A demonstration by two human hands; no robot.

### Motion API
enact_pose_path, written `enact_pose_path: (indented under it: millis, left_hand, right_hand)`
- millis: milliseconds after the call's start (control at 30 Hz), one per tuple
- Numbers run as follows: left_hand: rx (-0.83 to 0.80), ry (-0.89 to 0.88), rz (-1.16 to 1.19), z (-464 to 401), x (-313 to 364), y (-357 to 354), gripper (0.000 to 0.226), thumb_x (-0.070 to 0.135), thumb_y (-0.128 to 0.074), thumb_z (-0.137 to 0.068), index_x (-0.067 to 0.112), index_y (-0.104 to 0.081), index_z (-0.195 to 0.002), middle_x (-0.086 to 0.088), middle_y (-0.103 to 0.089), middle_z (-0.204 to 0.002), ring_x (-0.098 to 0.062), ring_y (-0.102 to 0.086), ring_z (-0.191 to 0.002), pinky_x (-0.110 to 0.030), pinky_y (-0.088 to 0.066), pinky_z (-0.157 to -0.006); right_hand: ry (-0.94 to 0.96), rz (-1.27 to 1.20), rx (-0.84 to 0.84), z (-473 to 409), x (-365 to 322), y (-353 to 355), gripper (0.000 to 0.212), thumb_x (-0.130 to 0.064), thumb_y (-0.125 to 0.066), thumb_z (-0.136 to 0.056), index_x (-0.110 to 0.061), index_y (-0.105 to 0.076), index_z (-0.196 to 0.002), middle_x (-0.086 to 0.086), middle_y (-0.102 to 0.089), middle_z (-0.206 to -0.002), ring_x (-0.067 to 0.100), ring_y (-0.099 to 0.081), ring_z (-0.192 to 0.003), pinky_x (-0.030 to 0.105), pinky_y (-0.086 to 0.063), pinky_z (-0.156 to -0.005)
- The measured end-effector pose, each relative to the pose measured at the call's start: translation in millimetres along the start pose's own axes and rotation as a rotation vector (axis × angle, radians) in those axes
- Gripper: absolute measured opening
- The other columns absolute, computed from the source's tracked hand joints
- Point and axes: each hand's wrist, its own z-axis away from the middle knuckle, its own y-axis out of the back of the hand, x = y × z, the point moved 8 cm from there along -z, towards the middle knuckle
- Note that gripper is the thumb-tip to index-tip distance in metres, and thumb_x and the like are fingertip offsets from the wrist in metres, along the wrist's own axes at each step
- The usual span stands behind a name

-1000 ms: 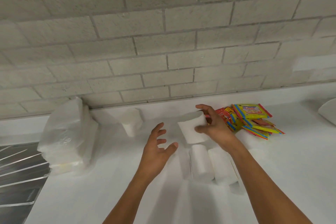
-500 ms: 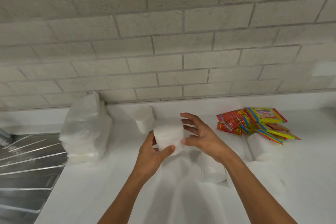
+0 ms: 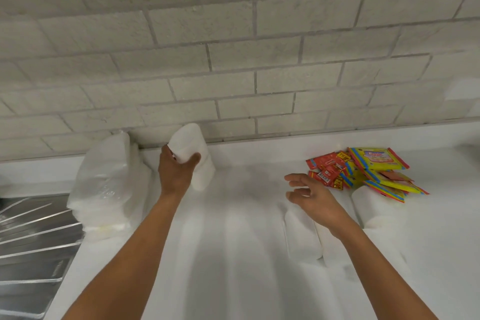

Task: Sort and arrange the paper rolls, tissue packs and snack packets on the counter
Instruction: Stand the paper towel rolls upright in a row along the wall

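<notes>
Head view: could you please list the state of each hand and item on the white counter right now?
Left hand: grips a white paper roll, raised by the brick wall.
Right hand: open, empty, above lying white rolls.
Stack of clear-wrapped white tissue packs: piled beside the steel sink drainer.
Red and yellow snack packets: loose overlapping heap.
</notes>
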Motion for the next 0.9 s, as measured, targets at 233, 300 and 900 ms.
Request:
enact_pose_path:
  millis: [233, 300, 900]
  left_hand:
    - [0.005, -0.002, -0.065, -15.0, -4.3, -18.1, 0.073, 0.034, -0.084, -0.071, 0.015, -0.048, -0.131, -0.006, -0.058, -0.128, -0.029, -0.057, -0.116, -0.047, -0.049, -0.097]
    - [0.01, 0.008, -0.07, -13.5, -8.0, -20.7, 0.075, 0.033, -0.084, -0.072, 0.013, -0.046, -0.134, -0.009, -0.057, -0.129, -0.031, -0.056, -0.118, -0.049, -0.049, -0.098]
    - [0.03, -0.025, -0.099, -9.6, -15.0, -20.5, 0.074, 0.036, -0.082, -0.074, 0.013, -0.045, -0.133, -0.009, -0.056, -0.127, -0.031, -0.055, -0.115, -0.054, -0.05, -0.096]
  right_hand:
    - [-0.014, 0.302, 0.122, -7.2, 18.8, 18.7, 0.028, -0.025, -0.069, -0.088, -0.032, -0.065, -0.115, -0.004, -0.062, -0.114, 0.018, -0.064, -0.097, 0.034, -0.052, -0.088]
    - [-0.029, 0.408, 0.109, -6.2, 22.2, 18.6, 0.03, -0.029, -0.067, -0.089, -0.032, -0.063, -0.119, -0.004, -0.059, -0.113, 0.016, -0.063, -0.091, 0.031, -0.049, -0.084]
    - [-0.177, 0.902, -0.021, 8.6, 28.3, -9.7, 0.066, -0.066, -0.056, -0.081, -0.035, -0.041, -0.138, -0.004, -0.048, -0.131, 0.021, -0.059, -0.114, 0.044, -0.032, -0.102]
